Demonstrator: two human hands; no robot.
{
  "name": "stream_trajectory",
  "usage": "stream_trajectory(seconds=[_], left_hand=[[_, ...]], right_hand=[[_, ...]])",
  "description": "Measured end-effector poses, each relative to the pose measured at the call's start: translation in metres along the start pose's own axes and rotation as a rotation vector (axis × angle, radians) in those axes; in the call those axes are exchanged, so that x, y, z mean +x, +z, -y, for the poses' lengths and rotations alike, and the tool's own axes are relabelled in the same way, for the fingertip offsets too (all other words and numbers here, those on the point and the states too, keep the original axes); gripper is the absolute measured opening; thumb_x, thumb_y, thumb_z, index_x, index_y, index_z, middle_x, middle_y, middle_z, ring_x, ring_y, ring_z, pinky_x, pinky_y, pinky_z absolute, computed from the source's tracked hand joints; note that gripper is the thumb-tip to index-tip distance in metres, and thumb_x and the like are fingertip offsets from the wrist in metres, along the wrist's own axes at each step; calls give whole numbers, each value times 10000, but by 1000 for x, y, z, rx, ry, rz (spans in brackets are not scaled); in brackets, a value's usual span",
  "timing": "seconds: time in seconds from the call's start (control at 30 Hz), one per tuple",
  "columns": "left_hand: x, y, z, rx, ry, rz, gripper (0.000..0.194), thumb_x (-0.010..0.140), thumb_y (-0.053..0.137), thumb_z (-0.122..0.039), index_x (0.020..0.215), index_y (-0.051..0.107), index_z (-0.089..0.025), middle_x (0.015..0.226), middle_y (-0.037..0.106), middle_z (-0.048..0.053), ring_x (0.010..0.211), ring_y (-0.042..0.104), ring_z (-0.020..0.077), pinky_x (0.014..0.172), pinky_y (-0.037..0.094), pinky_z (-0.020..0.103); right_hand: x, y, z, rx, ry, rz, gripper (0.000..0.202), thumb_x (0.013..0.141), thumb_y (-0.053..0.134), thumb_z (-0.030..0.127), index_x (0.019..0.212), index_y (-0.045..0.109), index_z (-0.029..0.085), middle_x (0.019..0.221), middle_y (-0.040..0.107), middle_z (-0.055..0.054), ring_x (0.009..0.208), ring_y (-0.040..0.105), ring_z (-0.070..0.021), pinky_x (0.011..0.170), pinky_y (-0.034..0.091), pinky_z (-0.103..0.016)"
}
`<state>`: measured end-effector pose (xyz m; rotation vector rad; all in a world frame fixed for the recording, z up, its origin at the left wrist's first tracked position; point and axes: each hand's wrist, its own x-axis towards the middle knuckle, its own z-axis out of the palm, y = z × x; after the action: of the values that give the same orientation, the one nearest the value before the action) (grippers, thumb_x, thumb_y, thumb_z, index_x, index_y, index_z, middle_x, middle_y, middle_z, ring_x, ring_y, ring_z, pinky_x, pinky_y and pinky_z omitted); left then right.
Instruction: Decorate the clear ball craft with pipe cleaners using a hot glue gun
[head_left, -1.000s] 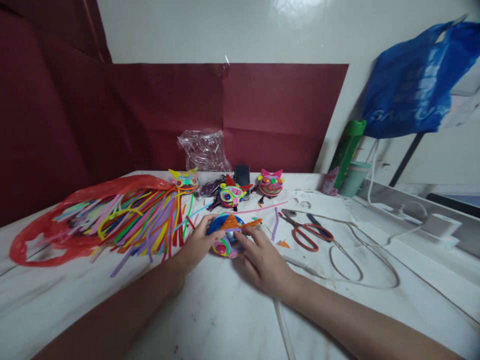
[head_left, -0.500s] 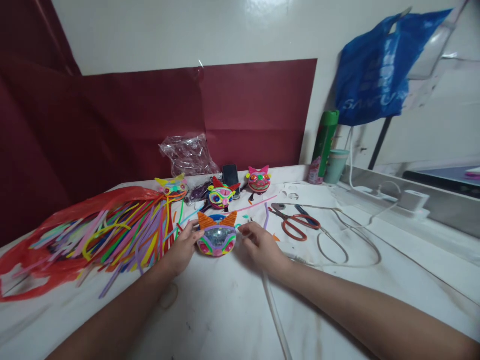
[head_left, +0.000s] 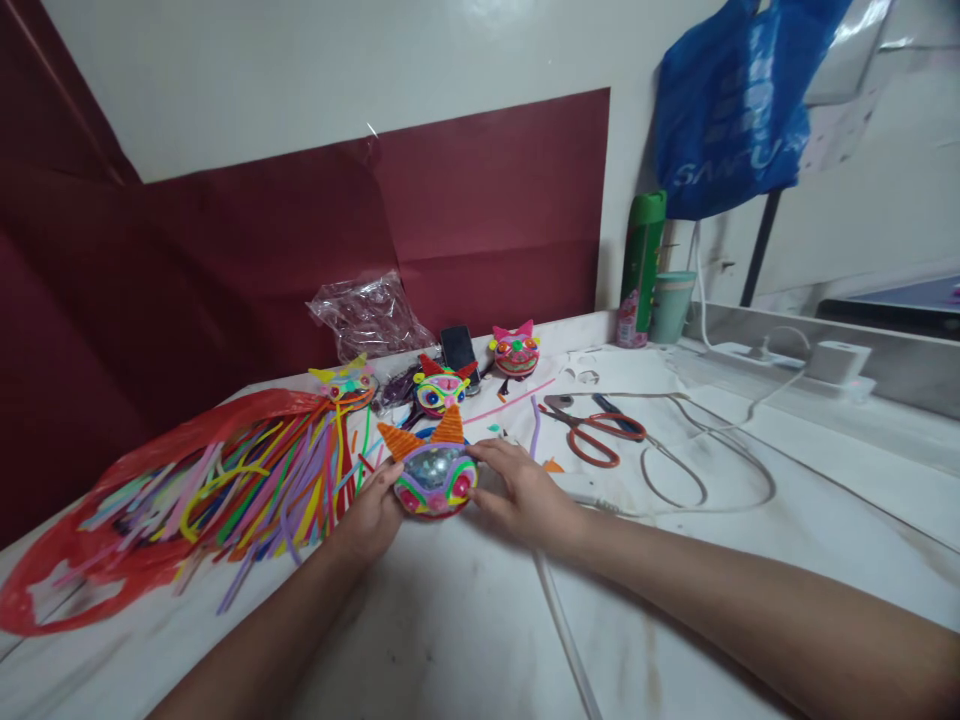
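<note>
Between my hands is a small craft animal head (head_left: 433, 470) with orange pipe-cleaner ears, a shiny silver forehead, pink eyes and purple and green trim. My left hand (head_left: 379, 512) grips its left side, thumb near the lower edge. On the opposite side my right hand (head_left: 521, 490) has its fingers on the upper edge and its thumb by the right eye. The undersides of both hands are hidden. Just behind it sits a similar head (head_left: 441, 393) with red ears; a pink one (head_left: 516, 352) and a yellow-eared one (head_left: 345, 384) stand farther back.
Many coloured pipe cleaners (head_left: 262, 480) spill from a red plastic bag (head_left: 90, 605) at left. Orange-handled scissors (head_left: 600, 440), a looped cable (head_left: 697, 490) and a white glue gun (head_left: 576, 487) lie at right. A phone (head_left: 459, 358), clear wrapping (head_left: 371, 315), a green can (head_left: 641, 270) and a cup (head_left: 671, 305) stand behind.
My right hand has moved left from beside the orange-eared head onto its side. The head has tilted and turned slightly. The whole view has tilted a little.
</note>
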<state>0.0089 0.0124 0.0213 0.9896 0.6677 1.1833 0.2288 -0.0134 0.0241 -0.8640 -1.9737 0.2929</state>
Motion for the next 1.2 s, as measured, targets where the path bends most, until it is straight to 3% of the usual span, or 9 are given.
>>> stream_trajectory(seconds=[0.13,0.3,0.5,0.63,0.9,1.2], left_hand=[[-4,7,-2,-73,-36,21,372,816,559,-275,1160,614,-145,1097,709,109,1107,614,278,1012,416,464],[-9,13,-10,-128,-89,-138,296,857,508,-332,1035,671,-162,1004,741,85,1026,651,252,982,442,461],[-12,16,-18,-159,-63,-210,308,877,484,-364,1054,654,-178,1031,731,84,969,667,265,914,469,541],[-11,10,-23,-156,-37,-230,337,865,492,-412,1084,634,-200,1013,729,93,940,675,321,830,475,631],[-9,9,-22,-155,-34,-258,391,877,453,-436,1132,611,-187,983,729,115,910,683,326,783,501,613],[-9,4,-17,-175,-85,-188,418,853,504,-408,1204,584,-197,1000,733,113,903,683,338,754,510,610]], right_hand=[[0,2,0,107,-11,-46,390,793,603,149,1183,578,150,1111,596,-136,1047,583,-229,928,488,-401],[1,3,3,249,-34,-53,404,772,572,95,1170,574,161,1067,607,-115,1005,596,-205,859,532,-365],[1,2,3,220,18,-93,379,775,509,63,1124,583,192,1045,620,-88,942,614,-189,796,545,-350],[-1,3,-1,184,37,-83,327,771,515,65,1060,595,196,996,627,-79,913,614,-190,793,536,-354],[-3,3,1,139,24,-37,288,767,512,53,1007,609,179,988,639,-94,935,606,-206,793,529,-361],[-4,6,-2,118,19,-12,422,777,516,51,1175,578,176,1009,642,-105,913,613,-210,804,533,-380]])
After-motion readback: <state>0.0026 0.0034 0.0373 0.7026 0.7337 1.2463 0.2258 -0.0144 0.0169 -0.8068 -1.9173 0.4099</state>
